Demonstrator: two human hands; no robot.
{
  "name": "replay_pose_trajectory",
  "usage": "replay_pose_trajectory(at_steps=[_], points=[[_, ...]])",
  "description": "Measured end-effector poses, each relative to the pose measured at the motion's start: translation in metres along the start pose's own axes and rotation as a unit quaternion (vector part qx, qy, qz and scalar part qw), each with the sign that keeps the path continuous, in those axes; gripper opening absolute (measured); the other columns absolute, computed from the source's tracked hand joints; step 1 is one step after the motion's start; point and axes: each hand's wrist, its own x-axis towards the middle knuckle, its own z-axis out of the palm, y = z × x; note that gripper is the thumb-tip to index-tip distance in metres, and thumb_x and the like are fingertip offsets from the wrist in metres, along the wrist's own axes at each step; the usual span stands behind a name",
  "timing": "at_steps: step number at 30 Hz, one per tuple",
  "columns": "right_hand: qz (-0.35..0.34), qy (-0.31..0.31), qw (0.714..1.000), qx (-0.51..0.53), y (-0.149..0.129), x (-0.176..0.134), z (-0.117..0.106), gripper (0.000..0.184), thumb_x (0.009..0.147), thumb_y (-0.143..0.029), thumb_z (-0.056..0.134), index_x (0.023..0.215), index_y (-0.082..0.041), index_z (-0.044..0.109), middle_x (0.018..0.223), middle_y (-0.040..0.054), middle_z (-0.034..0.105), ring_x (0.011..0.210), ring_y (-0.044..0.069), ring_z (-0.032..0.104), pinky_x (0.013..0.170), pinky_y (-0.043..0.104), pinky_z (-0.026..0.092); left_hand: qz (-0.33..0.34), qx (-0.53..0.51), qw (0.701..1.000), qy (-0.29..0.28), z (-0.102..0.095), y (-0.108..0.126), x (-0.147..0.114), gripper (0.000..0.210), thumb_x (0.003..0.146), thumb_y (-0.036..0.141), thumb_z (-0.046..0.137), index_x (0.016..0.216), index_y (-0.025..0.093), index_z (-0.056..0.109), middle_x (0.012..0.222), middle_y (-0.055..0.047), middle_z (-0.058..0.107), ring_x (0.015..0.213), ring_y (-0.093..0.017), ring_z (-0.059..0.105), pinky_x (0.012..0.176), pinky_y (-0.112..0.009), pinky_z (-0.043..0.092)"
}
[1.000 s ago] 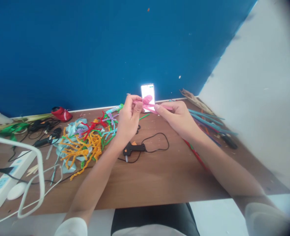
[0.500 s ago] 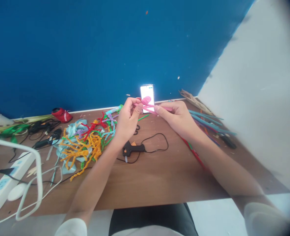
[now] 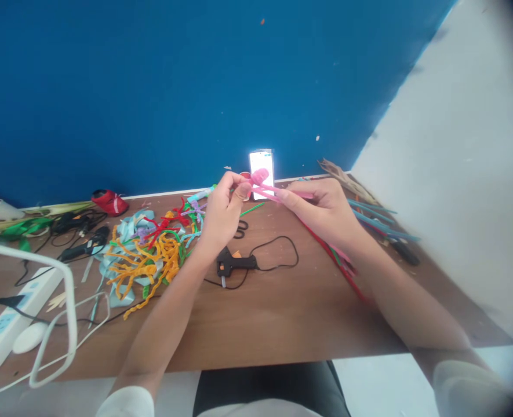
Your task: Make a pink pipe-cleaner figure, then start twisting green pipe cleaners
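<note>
Pink pipe cleaners (image 3: 270,193) stretch between my two hands above the far part of the table. My left hand (image 3: 228,202) pinches one end between thumb and fingers, close to a rounded pink shape (image 3: 260,176) that appears in front of the phone; whether it is part of the piece or a picture on the screen I cannot tell. My right hand (image 3: 315,205) is closed on the other end of the strands, thumb on top. Behind them a lit phone (image 3: 261,157) leans upright near the wall.
A black glue gun (image 3: 236,262) with its cord lies mid-table. To the left are bent orange pipe cleaners (image 3: 152,263), a power strip (image 3: 25,307) and a white frame (image 3: 70,313). Blue pipe cleaners (image 3: 375,217) lie at right, near the white wall (image 3: 469,174).
My right hand has shifted slightly right, away from the left, along the pink strands. The left hand has barely moved and keeps its pinch.
</note>
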Motion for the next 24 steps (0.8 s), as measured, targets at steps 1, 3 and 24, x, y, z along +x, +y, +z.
replay_pose_trajectory(at_steps=[1, 3, 24], points=[[-0.003, -0.001, 1.000, 0.001, -0.001, 0.000, 0.000, 0.043, 0.096, -0.045, 0.059, 0.061, -0.019, 0.060, 0.060, -0.0021, 0.039, 0.060, 0.011, 0.032, 0.056, 0.029, 0.024, 0.006, 0.006, 1.000, 0.012, -0.001, 0.001, -0.001, 0.034, 0.094, 0.057, 0.056, 0.090, 0.023, 0.055, 0.069, 0.002, 0.053, 0.061, -0.011, 0.050, 0.052, -0.024, 0.036], [-0.008, -0.003, 1.000, 0.003, -0.003, 0.000, 0.000, 0.045, 0.096, -0.044, 0.058, 0.060, -0.019, 0.057, 0.059, -0.0024, 0.037, 0.059, 0.011, 0.030, 0.056, 0.030, 0.022, 0.013, 0.019, 0.999, 0.031, -0.001, 0.004, -0.002, 0.035, 0.095, 0.058, 0.054, 0.091, 0.023, 0.053, 0.069, 0.002, 0.052, 0.060, -0.011, 0.050, 0.051, -0.024, 0.035], [0.043, 0.055, 0.997, 0.022, -0.001, 0.004, -0.004, 0.039, 0.089, -0.055, 0.066, 0.069, -0.022, 0.071, 0.059, 0.0007, 0.051, 0.062, 0.015, 0.042, 0.055, 0.031, 0.026, -0.069, -0.057, 0.996, 0.014, -0.013, 0.009, 0.004, 0.034, 0.098, 0.059, 0.047, 0.094, 0.025, 0.046, 0.051, 0.008, 0.046, 0.038, -0.007, 0.040, 0.035, -0.019, 0.028]])
